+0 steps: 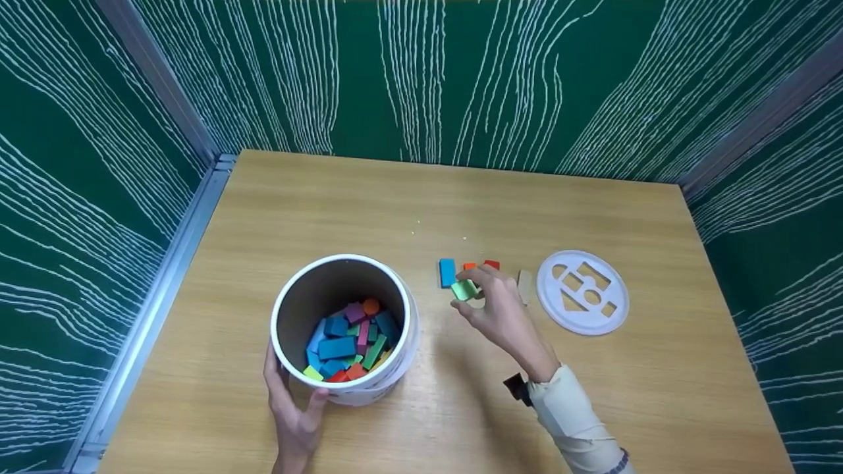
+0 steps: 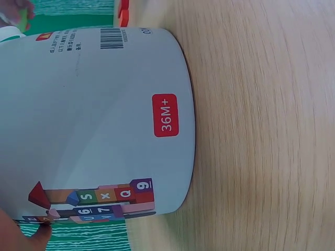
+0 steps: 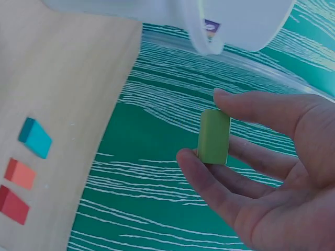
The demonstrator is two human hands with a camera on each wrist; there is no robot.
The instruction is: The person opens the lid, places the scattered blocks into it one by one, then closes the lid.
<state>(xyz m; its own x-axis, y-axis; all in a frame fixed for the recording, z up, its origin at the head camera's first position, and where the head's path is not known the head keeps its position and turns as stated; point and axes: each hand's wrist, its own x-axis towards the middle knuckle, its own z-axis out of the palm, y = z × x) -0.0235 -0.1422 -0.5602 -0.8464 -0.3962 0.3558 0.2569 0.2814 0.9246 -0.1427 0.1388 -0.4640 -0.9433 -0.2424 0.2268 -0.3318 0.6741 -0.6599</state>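
My right hand pinches a small light green block between thumb and fingertips, above the table and to the right of the bucket. The white bucket stands upright on the table, its top uncovered. Inside it lie many coloured blocks, mostly blue, with green, purple, red and orange ones. My left hand holds the bucket's near left side, its thumb up by the rim and its fingers along the outer wall.
Near my right hand lie a blue block, an orange block, a red block and a beige block. A white round lid with shaped holes rests at the right. Green walls with white lines surround the wooden table.
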